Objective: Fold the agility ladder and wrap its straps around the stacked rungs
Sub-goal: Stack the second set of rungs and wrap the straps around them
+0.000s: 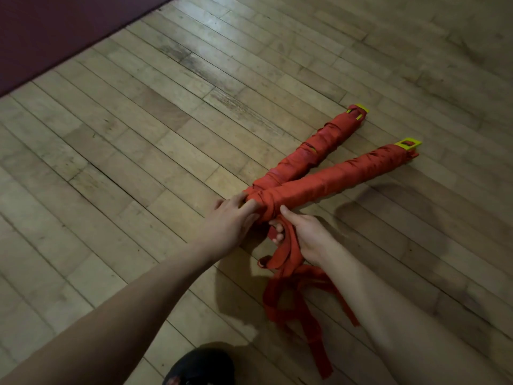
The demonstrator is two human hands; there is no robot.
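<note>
Ladder state: 2 strap-wrapped bundles on the wooden floor [138, 140], splayed in a V with the apex at the hands and the free ends out toward 1 o'clock. Upper bundle [311, 151] has uneven, lumpy wraps with gaps; lower bundle [333, 179] is wound smoother and tighter. Yellow rung ends [408, 143] poke out at the far tips, hard plastic by the look.

Left hand [230, 223] grips the apex, fingers curled over the wrapped end. Right hand [302, 234] holds the loose straps [288, 287] in a closed fist, thumb pointing up at the bundle. Remaining slack trails toward 6 o'clock in a tangled pile, 1 tail running well down the floor.

Handling guess: light overall, stiff core from stacked rungs, soft flat webbing outside. Webbing looks matte woven nylon, so decent friction, but wraps will loosen without tension. Best hold is where it is now: clamp the apex, pull the strap taut close to the bundle. Slack could knot if dragged.

Dark shoe [200, 365] at 6 o'clock, dark red mat [55, 29] at 11 o'clock.
</note>
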